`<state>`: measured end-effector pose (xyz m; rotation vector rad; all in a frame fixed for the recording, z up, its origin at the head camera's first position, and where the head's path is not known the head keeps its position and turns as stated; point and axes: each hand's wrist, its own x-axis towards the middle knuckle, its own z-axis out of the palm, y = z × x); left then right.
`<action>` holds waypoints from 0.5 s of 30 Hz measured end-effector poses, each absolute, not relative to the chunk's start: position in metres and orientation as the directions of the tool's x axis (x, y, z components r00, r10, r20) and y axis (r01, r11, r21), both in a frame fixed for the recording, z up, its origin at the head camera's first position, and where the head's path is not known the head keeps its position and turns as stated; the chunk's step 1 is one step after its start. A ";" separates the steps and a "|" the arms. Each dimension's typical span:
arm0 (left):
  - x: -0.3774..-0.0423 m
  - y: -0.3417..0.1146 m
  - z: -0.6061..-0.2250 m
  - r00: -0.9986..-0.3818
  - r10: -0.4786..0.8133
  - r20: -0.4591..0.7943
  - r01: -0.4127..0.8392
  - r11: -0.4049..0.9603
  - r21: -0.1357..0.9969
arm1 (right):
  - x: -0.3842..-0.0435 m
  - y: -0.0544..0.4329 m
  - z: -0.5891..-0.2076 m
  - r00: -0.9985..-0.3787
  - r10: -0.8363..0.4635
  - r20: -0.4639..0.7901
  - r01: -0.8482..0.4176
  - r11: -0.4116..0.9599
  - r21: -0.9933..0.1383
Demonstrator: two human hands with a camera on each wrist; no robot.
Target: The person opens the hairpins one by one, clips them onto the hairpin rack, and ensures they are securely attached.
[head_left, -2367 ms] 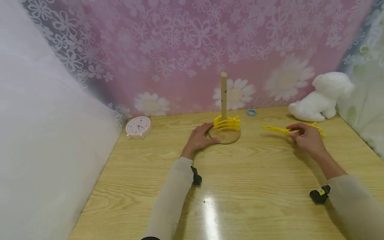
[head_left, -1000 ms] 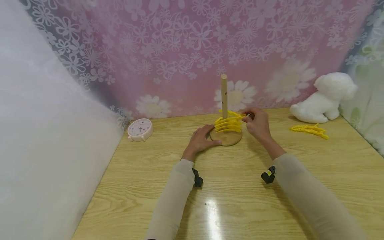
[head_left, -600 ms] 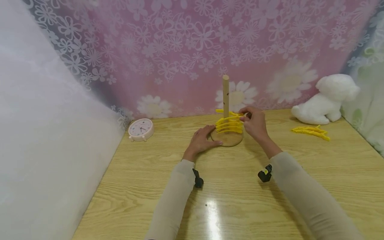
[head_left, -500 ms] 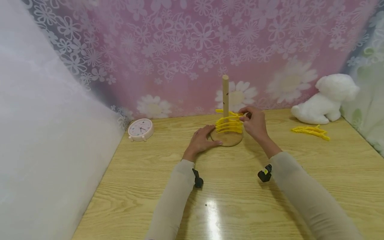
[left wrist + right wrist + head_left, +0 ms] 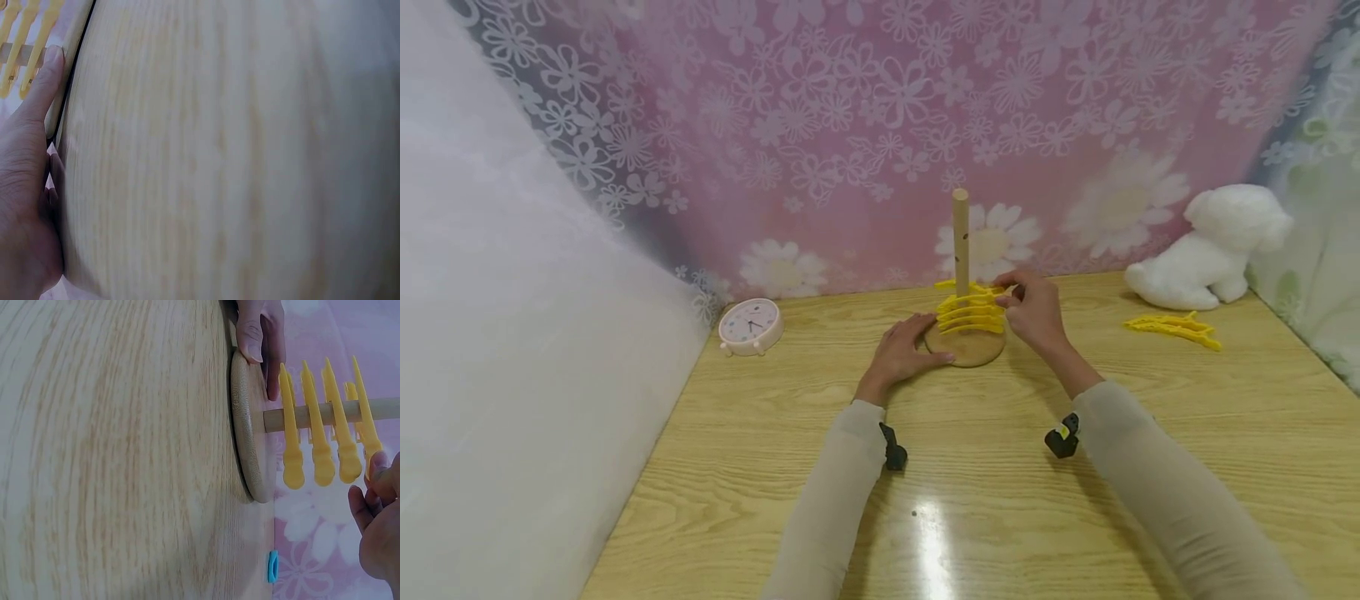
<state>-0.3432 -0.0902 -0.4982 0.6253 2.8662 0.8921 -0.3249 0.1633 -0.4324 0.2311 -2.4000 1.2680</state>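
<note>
A wooden stand has an upright post [image 5: 961, 242] on a round base [image 5: 973, 353]. My left hand [image 5: 901, 354] holds the base at its left edge, thumb lying on the rim. Several yellow hair clips [image 5: 317, 425] sit across the post, one above another with gaps between. The topmost yellow hair clip [image 5: 366, 419] crosses the post with its pointed tip beyond it. My right hand [image 5: 1036, 312] pinches this clip's wide end between thumb and fingers. In the left wrist view, the left thumb [image 5: 47, 78] shows against the base, with the clips [image 5: 25, 44] beyond.
More yellow clips [image 5: 1176, 327] lie on the table at the right, before a white plush dog [image 5: 1213, 250]. A pink alarm clock [image 5: 751, 327] rests at the left. Near the back edge is a blue ring [image 5: 272, 567], hidden in the head view. A flowered curtain [image 5: 865, 150] hangs behind.
My right hand has carried a clip leftward from the loose clips to the post. Over the last half second, that clip's tip has dropped slightly. The left hand stays on the base.
</note>
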 end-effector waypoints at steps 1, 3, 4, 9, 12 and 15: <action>-0.343 -0.090 -0.498 -0.914 0.402 0.046 0.358 0.749 0.558 | -0.325 0.163 -0.432 -0.902 0.042 0.429 -0.331 0.572 -0.751; -0.343 -0.090 -0.499 -0.914 0.403 0.047 0.358 0.749 0.558 | -0.324 0.163 -0.432 -0.907 0.038 0.419 -0.325 0.571 -0.754; -0.343 -0.090 -0.499 -0.914 0.404 0.047 0.359 0.748 0.558 | -0.323 0.163 -0.432 -0.910 0.038 0.414 -0.320 0.570 -0.756; -0.345 -0.090 -0.499 -0.912 0.407 0.055 0.367 0.747 0.555 | -0.321 0.163 -0.431 -0.913 0.043 0.406 -0.310 0.575 -0.757; -0.346 -0.090 -0.500 -0.911 0.409 0.054 0.367 0.746 0.556 | -0.321 0.163 -0.431 -0.907 0.029 0.420 -0.327 0.580 -0.746; -0.346 -0.090 -0.501 -0.910 0.411 0.049 0.366 0.745 0.557 | -0.321 0.164 -0.432 -0.899 0.013 0.438 -0.349 0.584 -0.733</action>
